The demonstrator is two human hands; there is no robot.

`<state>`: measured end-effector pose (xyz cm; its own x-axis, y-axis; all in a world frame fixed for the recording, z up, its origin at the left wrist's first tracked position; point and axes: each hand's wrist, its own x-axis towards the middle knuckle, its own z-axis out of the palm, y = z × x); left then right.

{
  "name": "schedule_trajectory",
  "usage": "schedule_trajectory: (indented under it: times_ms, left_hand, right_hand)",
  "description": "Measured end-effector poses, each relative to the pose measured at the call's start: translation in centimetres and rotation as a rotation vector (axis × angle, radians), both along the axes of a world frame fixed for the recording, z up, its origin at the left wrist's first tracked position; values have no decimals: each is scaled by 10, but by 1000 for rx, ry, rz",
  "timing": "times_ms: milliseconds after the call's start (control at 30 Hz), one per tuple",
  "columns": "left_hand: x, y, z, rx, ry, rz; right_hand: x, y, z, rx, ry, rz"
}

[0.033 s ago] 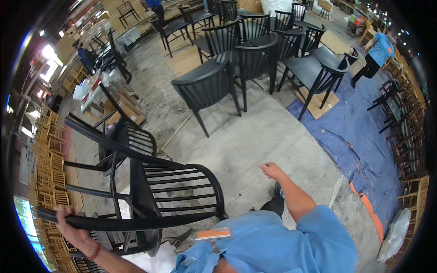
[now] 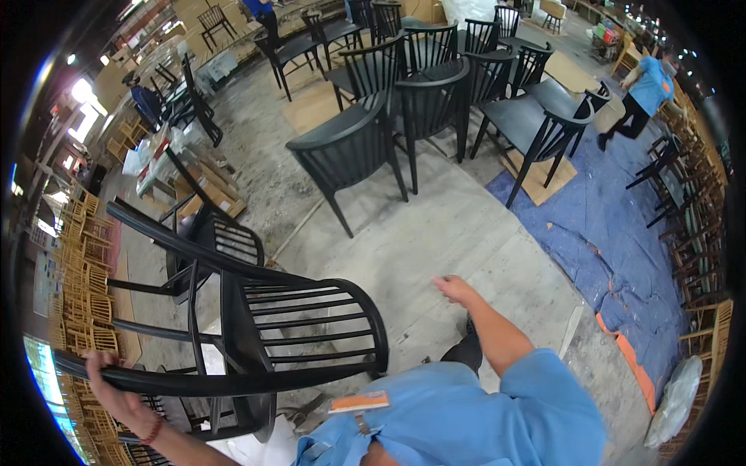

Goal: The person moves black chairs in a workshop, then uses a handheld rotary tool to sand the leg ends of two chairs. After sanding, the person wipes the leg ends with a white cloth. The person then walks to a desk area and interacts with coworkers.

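A black wooden chair [image 2: 311,326] with a spindle back lies tilted on its side in front of me, legs pointing left. My left hand [image 2: 116,392] is closed round the end of its near long leg. The chair's seat edge [image 2: 237,318] is seen nearly edge-on, and its curved back rail lies close to my body. Off to the right of the chair, over the concrete floor, my right hand [image 2: 452,290] hangs free. It holds nothing, and its fingers are loosely bent and a little apart.
Another black chair [image 2: 233,239] lies tipped just beyond. Several upright black chairs [image 2: 346,147] stand ahead. A blue tarp [image 2: 575,225] covers floor at right, with a wrapped bundle [image 2: 674,400] at its near edge. A person in blue [image 2: 646,85] stands far right. Unpainted chairs [image 2: 85,295] line the left.
The view has shifted very slightly. My right hand is a little farther left, and my left hand with the chair leg has moved slightly left too. The grip is the same.
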<state>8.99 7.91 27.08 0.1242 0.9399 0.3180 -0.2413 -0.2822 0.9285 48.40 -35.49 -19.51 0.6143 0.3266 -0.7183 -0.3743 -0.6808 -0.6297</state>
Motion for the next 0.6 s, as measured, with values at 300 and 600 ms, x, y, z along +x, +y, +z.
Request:
schedule_trajectory:
  times_ms: [300,600]
  left_hand:
    - [178,-113,22,-63,-137,46]
    - [186,-181,-157,-455,-169,350]
  right_hand:
    - [202,-78,40,764,734,-227]
    - [342,-134,147,887,364,-130]
